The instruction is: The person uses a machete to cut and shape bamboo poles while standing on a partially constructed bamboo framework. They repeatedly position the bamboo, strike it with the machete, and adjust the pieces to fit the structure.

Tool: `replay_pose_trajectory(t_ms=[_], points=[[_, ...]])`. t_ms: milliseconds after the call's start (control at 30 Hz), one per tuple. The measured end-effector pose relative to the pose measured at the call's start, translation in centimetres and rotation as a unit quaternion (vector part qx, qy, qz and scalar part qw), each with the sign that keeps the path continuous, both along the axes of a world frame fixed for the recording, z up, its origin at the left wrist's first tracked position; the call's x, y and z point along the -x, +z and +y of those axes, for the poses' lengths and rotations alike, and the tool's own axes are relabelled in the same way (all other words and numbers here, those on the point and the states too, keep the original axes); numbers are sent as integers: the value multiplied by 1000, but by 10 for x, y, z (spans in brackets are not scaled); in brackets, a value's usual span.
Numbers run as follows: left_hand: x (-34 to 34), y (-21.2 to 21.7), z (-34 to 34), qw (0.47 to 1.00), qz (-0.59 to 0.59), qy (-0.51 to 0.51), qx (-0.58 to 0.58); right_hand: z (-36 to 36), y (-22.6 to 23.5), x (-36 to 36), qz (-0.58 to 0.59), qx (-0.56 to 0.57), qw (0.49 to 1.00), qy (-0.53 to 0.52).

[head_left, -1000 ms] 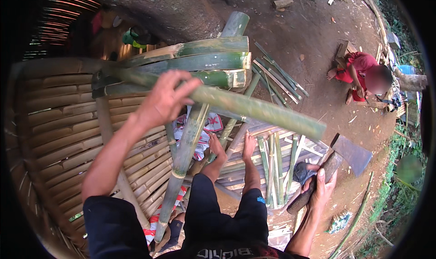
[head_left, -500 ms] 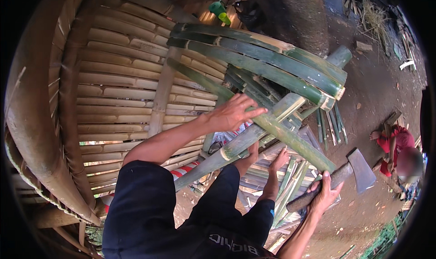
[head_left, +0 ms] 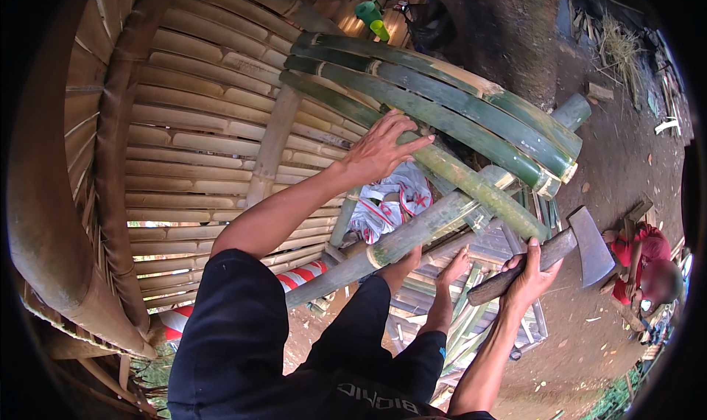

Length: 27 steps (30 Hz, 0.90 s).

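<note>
A long green bamboo strip (head_left: 479, 189) slants across the bench, its near right end beside my right hand. My left hand (head_left: 387, 151) lies over the strip's middle, fingers bent around it and one finger stretched along the top. My right hand (head_left: 526, 274) is closed on the wooden handle of a hatchet (head_left: 557, 249); its thumb points up near the strip's end. The hatchet's broad metal blade faces right. Beneath the strip runs a thicker bamboo pole (head_left: 412, 233). Just beyond, several green bamboo slats (head_left: 456, 121) lie side by side.
A slatted bamboo bench (head_left: 199, 155) with a curved backrest fills the left. White and red plastic bags (head_left: 390, 203) sit under the pole. Cut bamboo pieces (head_left: 471, 309) lie by my feet. At the right a person in red (head_left: 641, 254) sits on the ground.
The strip has shifted away from me, toward the row of green slats, with my left hand on it. More of the bags shows now. My right hand still holds the hatchet.
</note>
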<state>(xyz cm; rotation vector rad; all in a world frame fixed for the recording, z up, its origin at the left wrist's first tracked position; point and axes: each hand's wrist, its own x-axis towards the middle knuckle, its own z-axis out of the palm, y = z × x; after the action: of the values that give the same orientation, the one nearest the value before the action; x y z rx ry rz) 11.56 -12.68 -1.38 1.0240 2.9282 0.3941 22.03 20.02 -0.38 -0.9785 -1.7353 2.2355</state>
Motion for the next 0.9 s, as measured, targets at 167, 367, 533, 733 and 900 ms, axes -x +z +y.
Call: replay_pose_trajectory(t_ms=[167, 367, 533, 733, 900], points=[[-2, -3, -1, 969, 76, 228, -66, 3, -9, 13, 23, -21, 999, -25], [52, -70, -122, 551, -55, 628, -547, 1, -10, 20, 34, -16, 999, -14], [86, -72, -124, 397, -81, 633, -660, 6, -22, 22, 38, -37, 998, -17], [78, -84, -152, 400, -103, 640, -648, 2, -20, 20, 25, -25, 999, -13], [84, -86, -139, 407, -105, 637, -647, 5, -21, 21, 23, -41, 999, -15]])
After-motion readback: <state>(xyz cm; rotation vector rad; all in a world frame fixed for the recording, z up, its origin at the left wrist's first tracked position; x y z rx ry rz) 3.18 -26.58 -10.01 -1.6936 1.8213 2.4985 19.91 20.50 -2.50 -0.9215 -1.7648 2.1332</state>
